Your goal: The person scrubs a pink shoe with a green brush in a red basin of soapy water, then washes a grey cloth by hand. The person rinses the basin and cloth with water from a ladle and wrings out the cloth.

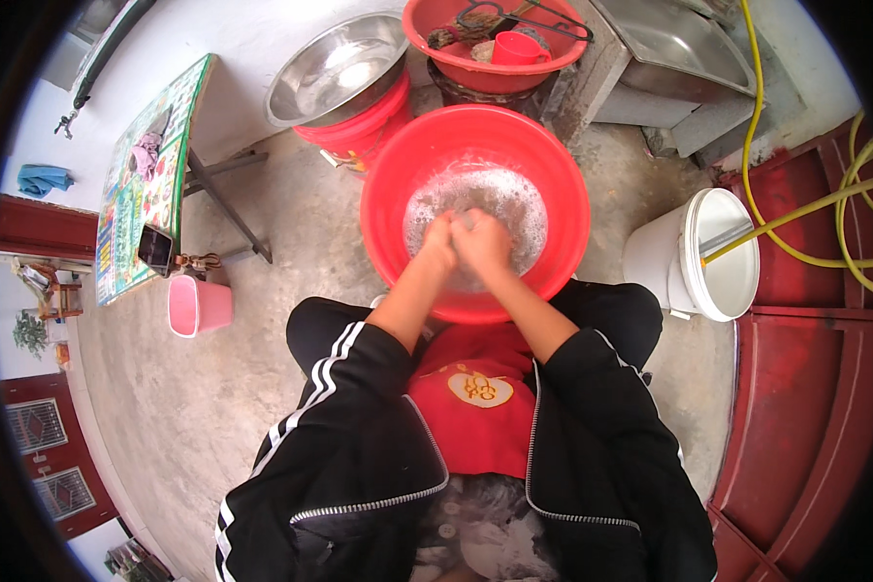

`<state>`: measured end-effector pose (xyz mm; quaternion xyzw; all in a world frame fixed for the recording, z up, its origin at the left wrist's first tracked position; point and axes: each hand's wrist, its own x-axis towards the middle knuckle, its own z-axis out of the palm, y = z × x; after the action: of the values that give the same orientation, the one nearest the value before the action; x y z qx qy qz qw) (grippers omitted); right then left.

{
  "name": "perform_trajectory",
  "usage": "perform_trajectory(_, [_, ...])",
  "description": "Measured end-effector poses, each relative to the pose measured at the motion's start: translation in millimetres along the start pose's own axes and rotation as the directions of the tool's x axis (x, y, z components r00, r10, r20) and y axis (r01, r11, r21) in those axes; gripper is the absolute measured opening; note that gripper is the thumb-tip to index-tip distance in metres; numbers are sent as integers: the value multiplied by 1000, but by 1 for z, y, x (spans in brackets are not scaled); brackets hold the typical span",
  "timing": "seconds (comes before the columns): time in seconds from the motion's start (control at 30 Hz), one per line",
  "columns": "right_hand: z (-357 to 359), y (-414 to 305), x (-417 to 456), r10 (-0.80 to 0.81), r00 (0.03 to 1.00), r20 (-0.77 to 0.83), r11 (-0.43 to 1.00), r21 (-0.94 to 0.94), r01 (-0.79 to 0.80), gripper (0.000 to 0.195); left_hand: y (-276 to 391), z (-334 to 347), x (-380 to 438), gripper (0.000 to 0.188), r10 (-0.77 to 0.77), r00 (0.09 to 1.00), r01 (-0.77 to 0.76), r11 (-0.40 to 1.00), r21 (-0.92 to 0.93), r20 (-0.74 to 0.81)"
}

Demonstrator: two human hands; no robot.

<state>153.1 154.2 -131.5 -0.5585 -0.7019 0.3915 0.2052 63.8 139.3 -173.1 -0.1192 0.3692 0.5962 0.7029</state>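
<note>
A large red plastic basin (pixel 473 131) stands in front of me, close against my knees. Foamy, cloudy water (pixel 520 193) covers its bottom. My left hand (pixel 441 236) and my right hand (pixel 486 240) are pressed together just over the water, near the basin's middle. Both have their fingers curled in. A small greyish bit of what looks like wet cloth (pixel 468 217) shows between them; the rest of it is hidden by the hands and the foam. Over my lap lies a red apron (pixel 473 436) with a yellow-and-white emblem.
Behind the basin, a steel bowl (pixel 342 69) tops a red bucket (pixel 367 131). Beside it, another red basin (pixel 436 58) holds a mug (pixel 518 49) and a hanger. A white bucket (pixel 655 247) with a yellow hose (pixel 793 218) stands right; a folding table (pixel 153 196) and pink bin (pixel 200 305) left.
</note>
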Motion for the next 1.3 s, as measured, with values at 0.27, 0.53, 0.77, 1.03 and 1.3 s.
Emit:
perform_trajectory(0.27, [1,19,27,-111,990,-87,982,-165,96,37,-7,1,-3,39,-22,987,20,1000,-13,-158])
perform_trajectory(0.53, [7,-11,-9,-263,963,56,963,-51,266,39,5,-33,15,32,139,984,-147,987,66,113])
perform_trajectory(0.77, [-11,49,45,107,988,112,759,633,-154,23,41,-15,-41,40,371,901,-188,800,570,-223])
perform_trajectory(1.03, [-31,33,42,72,969,237,777,596,-203,19,52,-12,-39,54,417,902,-206,647,734,-115])
perform_trajectory(1.3, [9,45,48,-8,973,229,874,474,-104,38,23,-7,-28,40,319,943,-276,602,749,91])
